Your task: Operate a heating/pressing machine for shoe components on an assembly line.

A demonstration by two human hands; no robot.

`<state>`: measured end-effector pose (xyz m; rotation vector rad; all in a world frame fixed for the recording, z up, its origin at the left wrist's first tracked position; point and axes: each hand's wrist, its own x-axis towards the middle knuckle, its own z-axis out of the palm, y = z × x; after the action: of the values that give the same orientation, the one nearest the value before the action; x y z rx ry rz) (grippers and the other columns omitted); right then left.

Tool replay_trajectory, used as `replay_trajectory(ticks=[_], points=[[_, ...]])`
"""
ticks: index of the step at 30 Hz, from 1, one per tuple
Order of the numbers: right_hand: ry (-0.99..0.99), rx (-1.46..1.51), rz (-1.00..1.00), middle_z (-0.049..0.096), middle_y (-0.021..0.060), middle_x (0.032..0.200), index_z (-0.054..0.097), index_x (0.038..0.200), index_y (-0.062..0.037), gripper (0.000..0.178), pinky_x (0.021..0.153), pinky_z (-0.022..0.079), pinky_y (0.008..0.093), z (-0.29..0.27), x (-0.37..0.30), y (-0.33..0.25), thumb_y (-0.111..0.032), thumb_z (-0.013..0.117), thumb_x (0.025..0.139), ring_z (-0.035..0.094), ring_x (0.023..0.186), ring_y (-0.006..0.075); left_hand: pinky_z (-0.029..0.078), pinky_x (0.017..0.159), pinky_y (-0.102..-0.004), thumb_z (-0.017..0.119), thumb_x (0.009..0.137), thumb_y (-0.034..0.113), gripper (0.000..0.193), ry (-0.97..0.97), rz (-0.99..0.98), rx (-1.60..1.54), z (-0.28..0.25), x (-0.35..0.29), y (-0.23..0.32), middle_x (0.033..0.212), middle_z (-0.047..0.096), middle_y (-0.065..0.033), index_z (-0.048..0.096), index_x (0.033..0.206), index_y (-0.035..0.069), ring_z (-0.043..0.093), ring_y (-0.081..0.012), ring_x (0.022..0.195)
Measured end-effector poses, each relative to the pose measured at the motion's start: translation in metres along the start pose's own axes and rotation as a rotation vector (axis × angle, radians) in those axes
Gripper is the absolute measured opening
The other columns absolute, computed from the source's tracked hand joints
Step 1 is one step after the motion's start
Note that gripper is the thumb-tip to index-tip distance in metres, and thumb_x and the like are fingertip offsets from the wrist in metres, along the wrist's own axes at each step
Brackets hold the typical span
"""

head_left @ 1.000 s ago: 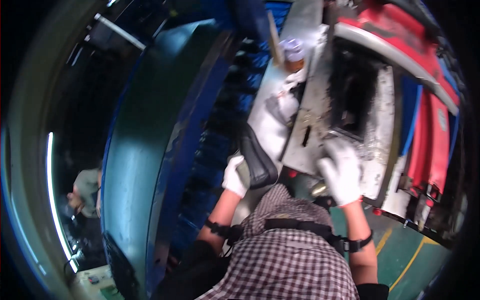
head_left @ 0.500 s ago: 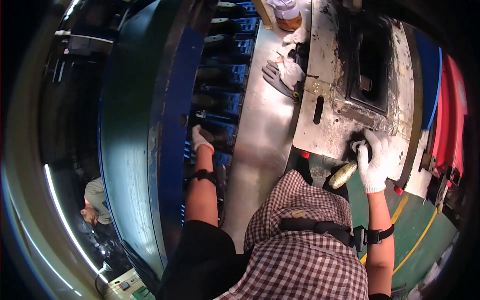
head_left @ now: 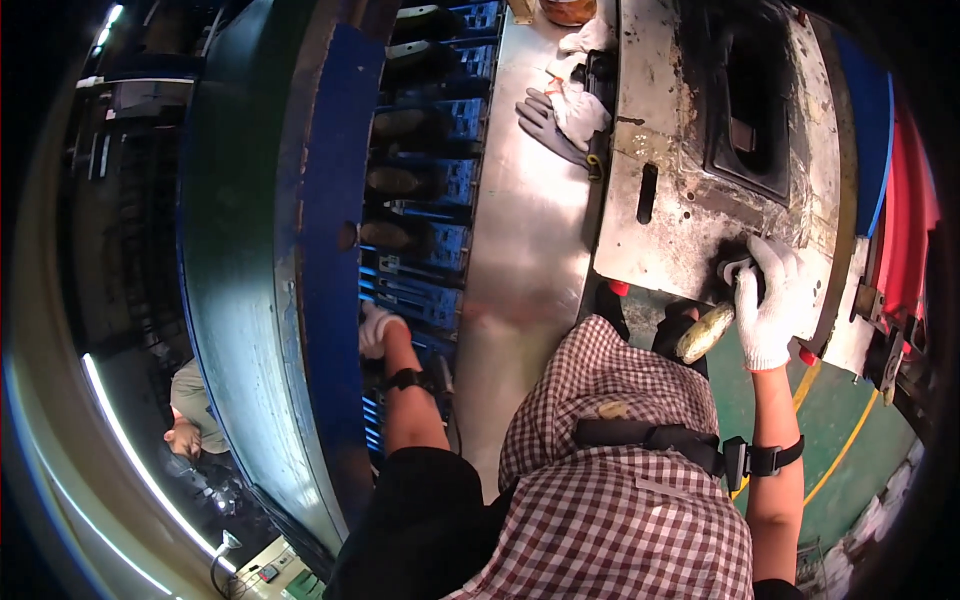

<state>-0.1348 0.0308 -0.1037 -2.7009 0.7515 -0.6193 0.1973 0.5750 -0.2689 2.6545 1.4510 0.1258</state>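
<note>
My left hand point(head_left: 378, 328), in a white knit glove, is at the lower part of a blue slotted rack point(head_left: 415, 290), beside the dark blue rail. Its fingers are partly hidden there, and I cannot tell what they touch. Above it, several dark shoe-shaped pieces point(head_left: 388, 236) sit in the rack one behind another. My right hand point(head_left: 772, 305), also gloved in white, is at the near edge of a worn metal table point(head_left: 670, 245). Its fingers curl around a small greyish part that I cannot identify. A yellowish, wrapped-looking oblong piece point(head_left: 705, 335) sticks out just left of this hand.
A bare metal ledge point(head_left: 520, 250) runs between rack and table, with a grey glove point(head_left: 545, 125) and white cloth point(head_left: 582, 115) on it. A black frame point(head_left: 750, 165) with an opening sits on the table. Another person point(head_left: 195, 415) is at the far left, beyond the blue-green panel.
My left hand has drawn back toward me and left, away from the dark shoe-shaped piece beside it. The right hand keeps its place at the table edge. The whole view has shifted slightly.
</note>
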Motion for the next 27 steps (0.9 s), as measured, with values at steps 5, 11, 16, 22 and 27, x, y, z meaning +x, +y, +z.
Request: replay_trajectory(ticks=[5, 11, 16, 22, 27], points=[[0.005, -0.004, -0.03, 0.068, 0.0133, 0.11, 0.069, 0.12, -0.0088, 0.033, 0.1, 0.046, 0.048, -0.001, 0.003, -0.003, -0.015, 0.067, 0.088, 0.062, 0.107, 0.0352, 0.037, 0.118, -0.0456, 0.052, 0.092, 0.074, 0.078, -1.184, -0.392, -0.801, 0.063, 0.101, -0.078, 0.155, 0.055, 0.0051, 0.056, 0.151, 0.023, 0.046, -0.0167, 0.145], [0.036, 0.059, -0.026, 0.067, 0.0132, 0.103, 0.068, 0.116, -0.008, 0.029, 0.093, 0.048, 0.0466, -0.003, 0.001, -0.003, -0.015, 0.069, 0.088, 0.062, 0.099, 0.0338, 0.048, 0.109, -0.0466, 0.06, 0.093, 0.049, 0.062, -1.111, -0.197, -0.972, 0.049, 0.109, -0.119, 0.139, 0.063, -0.0059, 0.055, 0.143, 0.012, 0.06, -0.0255, 0.127], [0.032, 0.145, 0.062, 0.066, 0.0139, 0.103, 0.07, 0.113, -0.0072, 0.027, 0.094, 0.047, 0.0476, -0.005, 0.001, -0.005, -0.02, 0.068, 0.089, 0.06, 0.1, 0.0348, 0.059, 0.098, -0.0482, 0.07, 0.092, 0.032, 0.042, -1.057, -0.351, -1.54, -0.022, 0.016, -0.109, 0.122, 0.072, -0.013, 0.068, 0.123, 0.004, 0.069, -0.0316, 0.113], [0.131, 0.371, -0.083, 0.07, 0.0126, 0.099, 0.071, 0.105, -0.0079, 0.02, 0.096, 0.048, 0.0481, -0.015, 0.01, -0.014, -0.016, 0.066, 0.087, 0.063, 0.103, 0.034, 0.048, 0.11, -0.058, 0.069, 0.09, 0.03, 0.054, -1.233, -0.509, -1.497, -0.106, -0.093, -0.086, 0.136, 0.066, -0.0158, 0.062, 0.135, 0.003, 0.061, -0.0349, 0.128], [-0.523, 0.842, -0.041, 0.061, 0.0235, 0.132, 0.05, 0.147, -0.0056, 0.063, 0.111, 0.044, 0.0422, -0.02, 0.01, -0.074, -0.029, 0.069, 0.092, 0.058, 0.125, 0.0407, 0.042, 0.12, -0.0508, 0.07, 0.084, 0.014, 0.077, -1.961, 0.01, -1.26, -0.157, -0.209, -0.028, 0.149, 0.054, -0.0193, 0.041, 0.153, -0.002, 0.053, -0.0374, 0.137]])
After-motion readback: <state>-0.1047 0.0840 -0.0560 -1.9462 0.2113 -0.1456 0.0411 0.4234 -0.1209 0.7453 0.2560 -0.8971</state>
